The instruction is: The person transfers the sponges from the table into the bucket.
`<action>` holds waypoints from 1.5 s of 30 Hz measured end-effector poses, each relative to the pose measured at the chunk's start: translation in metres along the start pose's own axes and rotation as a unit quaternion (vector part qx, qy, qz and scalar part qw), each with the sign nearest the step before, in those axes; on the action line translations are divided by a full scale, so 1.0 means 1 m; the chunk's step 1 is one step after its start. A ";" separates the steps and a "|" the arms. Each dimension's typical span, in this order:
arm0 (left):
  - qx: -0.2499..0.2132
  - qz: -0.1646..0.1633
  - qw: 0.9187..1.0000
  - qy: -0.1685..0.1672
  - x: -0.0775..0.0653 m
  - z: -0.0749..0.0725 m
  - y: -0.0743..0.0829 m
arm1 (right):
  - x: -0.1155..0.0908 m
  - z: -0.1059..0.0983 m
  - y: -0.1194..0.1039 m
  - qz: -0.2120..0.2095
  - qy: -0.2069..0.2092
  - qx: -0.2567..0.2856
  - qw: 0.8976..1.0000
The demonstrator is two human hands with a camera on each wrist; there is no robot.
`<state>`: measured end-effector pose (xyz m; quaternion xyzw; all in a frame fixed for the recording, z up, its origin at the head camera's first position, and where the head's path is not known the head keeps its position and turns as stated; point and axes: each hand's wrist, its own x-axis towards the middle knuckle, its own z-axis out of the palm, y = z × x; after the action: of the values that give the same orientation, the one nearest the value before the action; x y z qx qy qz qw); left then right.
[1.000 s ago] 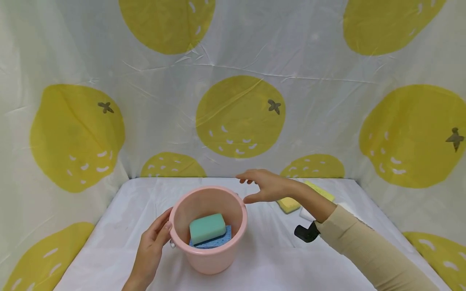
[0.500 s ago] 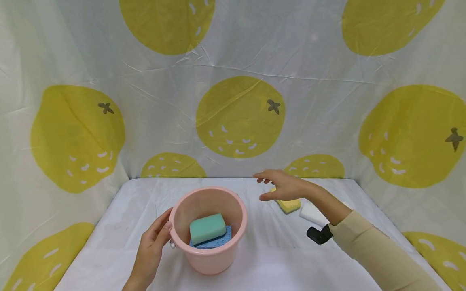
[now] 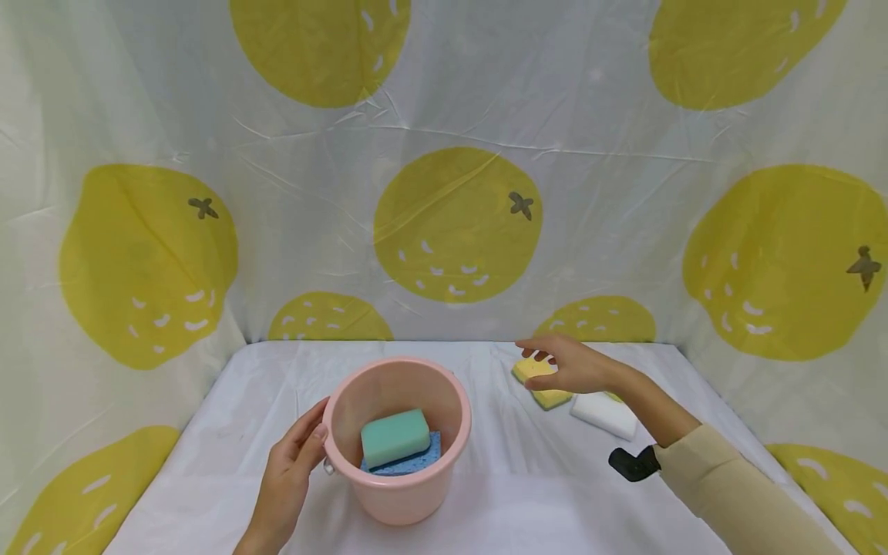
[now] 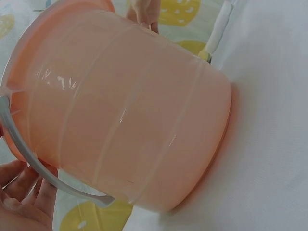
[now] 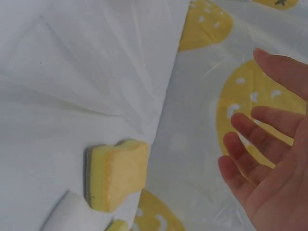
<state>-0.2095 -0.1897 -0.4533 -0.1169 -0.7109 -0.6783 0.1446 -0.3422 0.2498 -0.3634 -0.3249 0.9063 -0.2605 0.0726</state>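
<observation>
A pink bucket [image 3: 409,497] with a grey handle [image 4: 41,166] stands on the white-covered table. My left hand [image 3: 286,470] holds its rim at the left side, the thumb lying against the rim. Inside the bucket a green sponge [image 3: 395,437] lies on top of a blue sponge [image 3: 419,459]. My right hand [image 3: 572,366] hovers above a yellow sponge [image 5: 126,173] with a darker layer on one face. Its fingers are spread and loosely bent, holding nothing, as the right wrist view makes plain.
To the right of the yellow sponge lies a white sponge-like block [image 3: 603,415]. A bit of another yellow item [image 3: 614,396] shows behind it, mostly hidden by the right arm. Lemon-printed cloth walls [image 3: 312,231] enclose the table [image 3: 527,493] at the back and sides.
My right hand has moved away from the bucket's right side, rightward and then slightly down over the yellow sponge. The left hand and the bucket have stayed in place.
</observation>
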 end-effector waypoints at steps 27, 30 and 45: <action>0.014 -0.018 1.000 0.011 0.000 0.003 0.001 | -0.077 0.047 0.090 0.167 0.056 0.054 0.983; 0.013 -0.017 1.000 0.012 0.001 0.002 0.001 | -0.082 0.051 0.096 0.176 0.071 0.045 0.981; 0.021 -0.027 0.999 0.014 0.002 0.003 0.003 | -0.087 0.061 0.113 0.175 0.114 -0.014 0.978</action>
<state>-0.2102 -0.1868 -0.4503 -0.0848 -0.7260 -0.6682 0.1387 -0.3187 0.3521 -0.4778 -0.1307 0.9549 -0.2666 0.0088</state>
